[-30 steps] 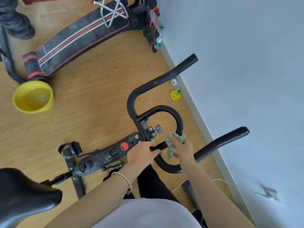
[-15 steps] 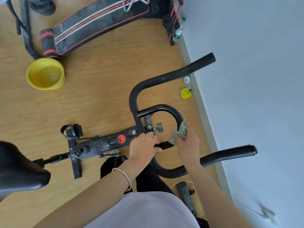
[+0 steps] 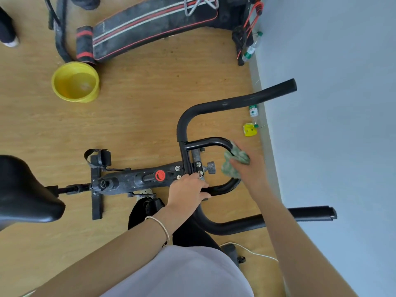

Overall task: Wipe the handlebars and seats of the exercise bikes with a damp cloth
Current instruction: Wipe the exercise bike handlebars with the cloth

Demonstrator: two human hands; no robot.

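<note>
The step in hand is the wiping of the handlebars [image 3: 235, 102] of one exercise bike. The right hand [image 3: 254, 171] holds a bunched green cloth [image 3: 235, 160] against the right-hand bend of the inner loop [image 3: 209, 142]. Its fingers are curled close together over the fabric, and the thumb cannot be made out. The left hand [image 3: 188, 192] steadies the bike at the near side of that loop, just beside the stem clamp, with its fingers wrapped round the black tube.

The cloth touches only the curve of the loop. The far horn and the near horn [image 3: 310, 212] of the outer bar stand apart from it, as does the saddle [image 3: 25, 189] at the left edge of the view. By this showing the job seems early or midway: one small part of the bar is under the cloth, and the long grips and the seat look yet to be reached.

The next move probably calls for sliding the cloth round the bend with firm contact, then out along each horn. The left hand would need to let go of its section so that it too can be wiped. A yellow basin [image 3: 75, 82] stands on the wooden floor [image 3: 139, 121] to the far left, likely for rinsing.
</note>
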